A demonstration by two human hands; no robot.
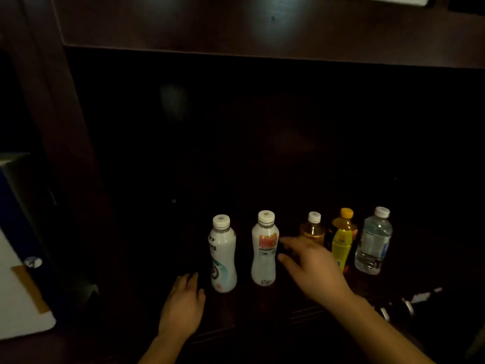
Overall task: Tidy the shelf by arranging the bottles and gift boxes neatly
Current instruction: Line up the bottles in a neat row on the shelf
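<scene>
Several bottles stand upright in a row on a dark wooden shelf (262,306). From the left: a white bottle with a teal pattern (223,256), a white bottle with a red label (264,250), a small amber bottle (312,229), a yellow-labelled bottle with an orange cap (342,240) and a clear water bottle (374,243). My left hand (183,306) lies low beside the teal-patterned bottle, fingers apart, holding nothing. My right hand (312,266) reaches toward the red-label bottle, fingers spread just right of it, partly covering the amber bottle.
A blue and white box (18,248) stands at the far left, outside the shelf's side post. The shelf's deep back is very dark. A dark object with white marks (401,306) lies at the front right. A wooden board (262,24) runs overhead.
</scene>
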